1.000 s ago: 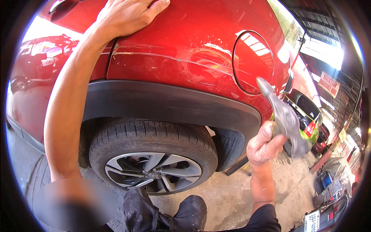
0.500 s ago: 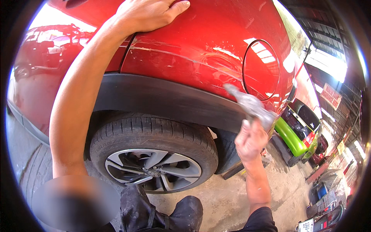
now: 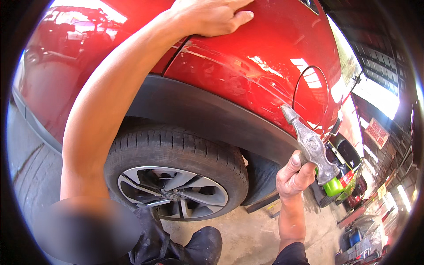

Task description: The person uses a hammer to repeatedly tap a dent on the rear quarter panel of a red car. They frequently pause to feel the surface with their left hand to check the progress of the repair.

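My left hand (image 3: 212, 18) rests on the scratched red car body panel (image 3: 221, 66), palm down with the thumb stretched out; some fingers run past the top edge. Closed round the handle of a grey metal hammer (image 3: 312, 143) is my right hand (image 3: 295, 176), mostly hiding that handle. The hammer's narrow end points up and left, close to the panel's lower edge by the round fuel flap (image 3: 311, 95). Whether it touches the panel I cannot tell. Pale scrapes run across the paint between the door gap and the flap.
Black wheel arch trim (image 3: 190, 106) borders the panel. Below it is the tyre (image 3: 176, 139) with its alloy wheel (image 3: 172, 194). My dark-trousered knees are near the wheel. A green car (image 3: 333, 187) and workshop clutter (image 3: 362, 234) stand to the right.
The view has shifted, moving the panel rightward and down in the picture. The hammer, blurred before, shows sharply and slightly farther right. My left hand still rests on the panel.
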`<action>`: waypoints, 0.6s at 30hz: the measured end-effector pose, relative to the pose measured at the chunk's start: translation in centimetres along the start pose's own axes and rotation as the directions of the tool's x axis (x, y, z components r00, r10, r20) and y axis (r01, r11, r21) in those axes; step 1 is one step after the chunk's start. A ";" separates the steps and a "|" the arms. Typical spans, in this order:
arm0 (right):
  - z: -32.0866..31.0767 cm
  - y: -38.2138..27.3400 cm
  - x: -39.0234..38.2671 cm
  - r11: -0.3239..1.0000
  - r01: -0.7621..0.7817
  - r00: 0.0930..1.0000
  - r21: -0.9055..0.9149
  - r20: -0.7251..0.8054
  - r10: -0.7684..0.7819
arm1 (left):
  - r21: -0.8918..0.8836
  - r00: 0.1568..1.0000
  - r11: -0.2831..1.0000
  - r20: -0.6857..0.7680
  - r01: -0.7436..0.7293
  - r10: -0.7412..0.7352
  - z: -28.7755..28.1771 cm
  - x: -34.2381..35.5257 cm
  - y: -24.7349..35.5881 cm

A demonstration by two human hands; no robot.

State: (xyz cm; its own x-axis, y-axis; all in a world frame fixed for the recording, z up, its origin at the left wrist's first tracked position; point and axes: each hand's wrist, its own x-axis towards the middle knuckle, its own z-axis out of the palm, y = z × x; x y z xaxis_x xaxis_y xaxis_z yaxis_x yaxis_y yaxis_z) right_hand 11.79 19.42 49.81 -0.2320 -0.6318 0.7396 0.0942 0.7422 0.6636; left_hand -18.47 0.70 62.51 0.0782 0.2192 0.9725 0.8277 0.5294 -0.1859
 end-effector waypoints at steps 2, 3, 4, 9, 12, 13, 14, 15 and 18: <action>0.2 0.2 0.1 0.999 0.025 0.999 -0.026 0.041 -0.024 | -0.024 1.000 1.000 -0.013 -0.007 0.006 -0.3 -0.1 0.1; 0.1 0.3 0.2 0.998 0.041 0.997 -0.042 0.064 -0.038 | -0.031 1.000 0.999 -0.016 -0.009 0.009 -0.6 -0.1 0.3; 0.6 0.9 0.2 0.998 0.057 0.995 -0.011 0.084 -0.056 | -0.039 1.000 0.999 -0.018 -0.012 0.011 -0.8 -0.2 0.6; 1.1 0.7 2.8 0.998 -0.018 0.995 -0.052 0.101 0.023 | -0.047 0.999 0.998 -0.024 -0.031 0.030 -1.3 -1.0 0.7; 0.5 0.8 1.5 0.977 -0.167 0.983 0.134 -0.050 0.175 | -0.047 0.999 0.999 -0.026 -0.020 0.019 -1.7 -1.1 0.4; 0.8 0.9 1.2 0.986 -0.122 0.990 0.114 -0.053 0.129 | -0.047 1.000 0.999 -0.024 -0.018 0.017 -1.9 -1.2 0.3; 0.8 1.2 0.7 0.993 -0.085 0.995 0.082 -0.046 0.089 | -0.061 0.999 0.998 -0.022 -0.027 0.025 -1.3 -1.0 0.8; 1.4 0.7 1.7 0.995 -0.085 0.993 0.042 0.083 0.081 | -0.054 0.999 0.998 -0.021 -0.030 0.029 -1.2 -0.9 0.8; 2.2 -0.2 3.2 0.993 -0.104 0.991 -0.056 0.081 0.108 | -0.063 1.000 0.998 -0.015 -0.028 0.027 -0.8 -0.8 0.4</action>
State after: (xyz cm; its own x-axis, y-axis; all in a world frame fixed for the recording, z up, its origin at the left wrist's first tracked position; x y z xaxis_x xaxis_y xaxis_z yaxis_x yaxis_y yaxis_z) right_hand 8.96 17.77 51.80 -0.2979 -0.5277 0.7955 0.1720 0.7900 0.5885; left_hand -17.78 0.02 61.73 0.1088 0.2209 0.9692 0.8585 0.4707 -0.2037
